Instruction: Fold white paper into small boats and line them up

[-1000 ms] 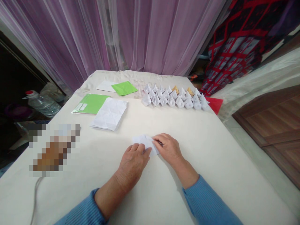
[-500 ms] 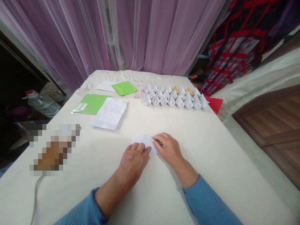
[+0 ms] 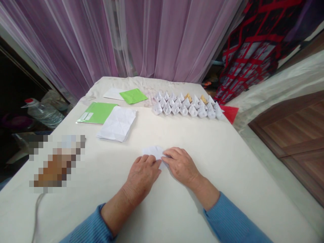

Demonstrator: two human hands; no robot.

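Pressing white paper [image 3: 152,151], left hand [image 3: 143,171] lies unclenched; right hand [image 3: 183,167] pinches the edge, open tablecloth [image 3: 235,172] around.

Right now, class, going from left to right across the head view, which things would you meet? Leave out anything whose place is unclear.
Red-capped bottle → green packet → left hand → right hand → red sheet → brown wooden panel.
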